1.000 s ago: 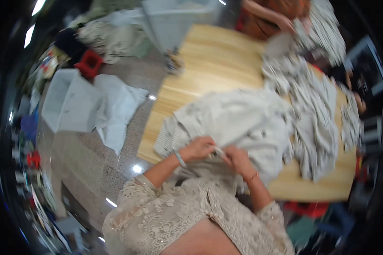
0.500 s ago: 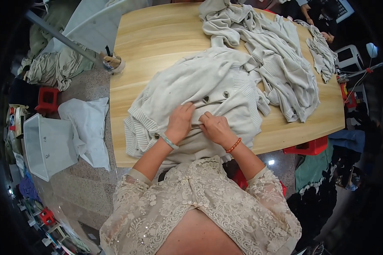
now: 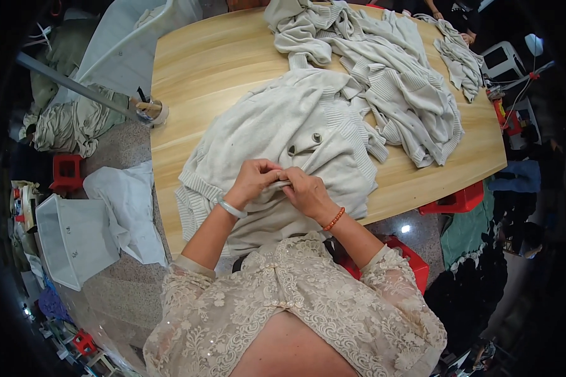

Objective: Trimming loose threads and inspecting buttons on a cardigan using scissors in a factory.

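A pale grey-beige knit cardigan lies spread on the wooden table in front of me, with ribbed bands at its edges. Two dark buttons show on its front, just beyond my hands. My left hand and my right hand meet at the fingertips, pinching a raised fold of the cardigan's front edge. Whether a button sits between the fingers is hidden. A pale bangle rings my left wrist and an orange bead bracelet my right.
More pale knit garments are heaped on the table at the far right. A cup of tools stands on its left edge. On the floor to the left are a white bin and a red stool. Another person's hand shows far right.
My hands have come together, and the left now pinches the cardigan's edge where it lay flatter before. The fold is lifted. My view has shifted slightly, moving the table leftward.
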Motion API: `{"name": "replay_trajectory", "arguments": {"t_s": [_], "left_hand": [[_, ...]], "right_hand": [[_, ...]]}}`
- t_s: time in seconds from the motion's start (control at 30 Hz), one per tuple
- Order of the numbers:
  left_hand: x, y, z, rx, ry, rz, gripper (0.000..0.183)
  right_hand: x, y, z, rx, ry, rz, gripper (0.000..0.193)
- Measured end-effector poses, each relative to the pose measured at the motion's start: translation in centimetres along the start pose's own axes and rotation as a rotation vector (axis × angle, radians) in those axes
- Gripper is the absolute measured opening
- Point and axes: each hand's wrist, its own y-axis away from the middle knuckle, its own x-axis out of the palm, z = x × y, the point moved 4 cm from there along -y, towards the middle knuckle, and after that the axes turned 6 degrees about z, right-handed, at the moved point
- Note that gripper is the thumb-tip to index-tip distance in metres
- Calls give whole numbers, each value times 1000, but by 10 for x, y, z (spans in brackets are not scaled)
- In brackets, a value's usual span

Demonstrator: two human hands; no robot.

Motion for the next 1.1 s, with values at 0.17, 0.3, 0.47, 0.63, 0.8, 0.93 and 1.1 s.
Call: {"name": "replay_trajectory", "arguments": {"t_s": [0.17, 0.3, 0.47, 0.63, 0.8, 0.93, 1.1], "left_hand": [[2, 21, 8, 153, -185, -198, 16], [21, 15, 9, 253, -155, 104, 32], [14, 27, 23, 209, -423, -64, 31], [20, 27, 32, 308, -486, -237, 24], [23, 27, 28, 344, -543, -288, 18], [26, 29, 30, 417, -622, -308, 18], [31, 28, 36, 421, -625, -338, 16]], "right_hand": [[-1, 0, 18, -71, 27, 0, 39], [1, 12, -15, -12, 146, 74, 33], [3, 5, -2, -76, 3, 149, 29], [1, 3, 1, -130, 17, 195, 33], [-1, 4, 6, -105, -4, 121, 33], [0, 6, -1, -86, 5, 100, 30], [-2, 2, -10, -128, -16, 93, 25]]}}
